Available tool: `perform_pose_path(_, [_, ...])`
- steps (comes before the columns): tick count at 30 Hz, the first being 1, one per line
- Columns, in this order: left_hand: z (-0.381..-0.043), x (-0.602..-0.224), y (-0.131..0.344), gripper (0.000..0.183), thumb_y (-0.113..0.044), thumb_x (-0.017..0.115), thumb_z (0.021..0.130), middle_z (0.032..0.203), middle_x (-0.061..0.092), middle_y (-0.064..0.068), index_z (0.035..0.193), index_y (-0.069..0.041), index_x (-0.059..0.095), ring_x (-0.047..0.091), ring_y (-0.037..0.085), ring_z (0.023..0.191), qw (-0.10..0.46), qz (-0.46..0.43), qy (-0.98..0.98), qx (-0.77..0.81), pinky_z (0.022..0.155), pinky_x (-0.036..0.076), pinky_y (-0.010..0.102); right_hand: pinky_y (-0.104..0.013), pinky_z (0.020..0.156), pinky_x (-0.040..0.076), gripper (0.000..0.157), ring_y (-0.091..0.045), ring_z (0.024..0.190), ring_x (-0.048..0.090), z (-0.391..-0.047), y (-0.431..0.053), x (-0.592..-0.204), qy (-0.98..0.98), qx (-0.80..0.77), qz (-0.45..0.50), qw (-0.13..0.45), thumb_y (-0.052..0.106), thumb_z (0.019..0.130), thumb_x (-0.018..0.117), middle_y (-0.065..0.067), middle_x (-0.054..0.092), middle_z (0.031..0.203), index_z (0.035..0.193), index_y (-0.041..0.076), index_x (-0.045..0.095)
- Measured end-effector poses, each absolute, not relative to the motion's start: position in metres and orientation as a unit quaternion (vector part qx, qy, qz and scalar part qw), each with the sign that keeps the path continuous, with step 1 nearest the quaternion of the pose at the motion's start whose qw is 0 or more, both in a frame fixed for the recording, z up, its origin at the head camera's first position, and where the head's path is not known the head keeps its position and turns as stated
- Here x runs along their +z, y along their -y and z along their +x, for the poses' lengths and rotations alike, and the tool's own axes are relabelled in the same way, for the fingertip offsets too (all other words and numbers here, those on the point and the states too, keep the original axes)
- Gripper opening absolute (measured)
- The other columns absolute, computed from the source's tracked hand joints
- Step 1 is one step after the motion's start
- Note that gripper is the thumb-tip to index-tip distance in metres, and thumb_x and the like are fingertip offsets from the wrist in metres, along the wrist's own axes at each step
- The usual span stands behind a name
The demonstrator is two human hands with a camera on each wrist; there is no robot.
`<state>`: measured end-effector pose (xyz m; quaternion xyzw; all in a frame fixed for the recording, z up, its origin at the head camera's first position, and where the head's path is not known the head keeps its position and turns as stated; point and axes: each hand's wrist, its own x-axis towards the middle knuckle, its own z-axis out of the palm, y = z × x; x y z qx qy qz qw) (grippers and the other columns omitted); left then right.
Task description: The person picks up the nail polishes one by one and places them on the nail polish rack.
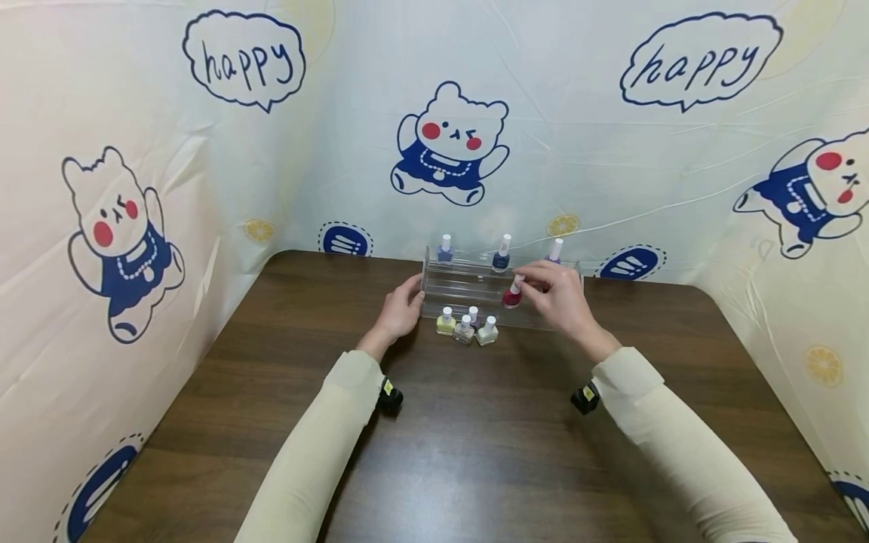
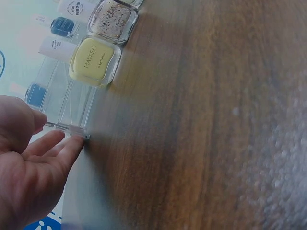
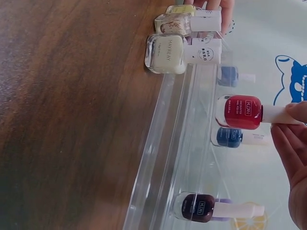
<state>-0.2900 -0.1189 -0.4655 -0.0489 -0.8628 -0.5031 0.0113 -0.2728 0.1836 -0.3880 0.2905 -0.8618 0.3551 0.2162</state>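
Note:
My right hand [image 1: 563, 298] pinches the white cap of a red nail polish bottle [image 3: 243, 112] between thumb and fingertips. The bottle hangs in front of a clear acrylic tiered rack [image 1: 462, 289], overlapping a dark blue bottle [image 3: 229, 137] in the right wrist view. At the rack's left end, my left hand [image 1: 400, 308] touches the outside of the end panel with its fingertips. A light blue bottle [image 1: 444, 251] and a purple one [image 1: 554, 256] also stand on the back tier. In the right wrist view, a very dark bottle [image 3: 197, 207] stands in front of the purple one.
Before the rack's left half, a yellow bottle [image 2: 91, 62], a speckled bottle [image 2: 112, 21] and a milky white bottle [image 3: 165, 53] stand close together on the brown table [image 1: 462, 437], another partly hidden behind them. A printed cloth [image 1: 577, 151] hangs behind the table.

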Motion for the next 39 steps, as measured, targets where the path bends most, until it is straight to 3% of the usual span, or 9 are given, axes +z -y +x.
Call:
perform_pose_path(3, [-0.291, -0.465, 0.119, 0.047, -0.011, 0.046, 0.109, 0.148, 0.055, 0.016, 0.156, -0.011, 0.043, 0.056, 0.032, 0.132, 0.011, -0.048, 0.863, -0.503, 0.109, 0.047, 0.044, -0.026, 0.065, 0.058, 0.019, -0.017, 0.080, 0.070, -0.275, -0.182, -0.386, 0.862, 0.354, 0.287, 0.222, 0.004, 0.092, 0.076, -0.008, 0.076, 0.104, 0.110, 0.005, 0.079])
perform_pose_path(12, [-0.291, -0.465, 0.119, 0.047, -0.011, 0.046, 0.109, 0.147, 0.055, 0.016, 0.156, -0.012, 0.042, 0.056, 0.031, 0.132, 0.009, -0.048, 0.861, -0.507, 0.110, 0.046, 0.044, -0.040, 0.076, 0.062, 0.020, -0.029, 0.089, 0.075, -0.281, -0.173, -0.385, 0.851, 0.382, 0.289, 0.216, -0.002, 0.091, 0.075, -0.014, 0.075, 0.107, 0.111, 0.000, 0.078])
perform_pose_path(39, [-0.290, -0.466, 0.119, 0.047, -0.012, 0.046, 0.109, 0.148, 0.054, 0.016, 0.157, -0.011, 0.041, 0.055, 0.032, 0.133, 0.010, -0.048, 0.863, -0.502, 0.109, 0.046, 0.045, -0.042, 0.080, 0.062, 0.021, -0.029, 0.092, 0.073, -0.301, -0.159, -0.391, 0.860, 0.368, 0.261, 0.238, 0.000, 0.093, 0.074, -0.018, 0.074, 0.110, 0.113, -0.002, 0.077])
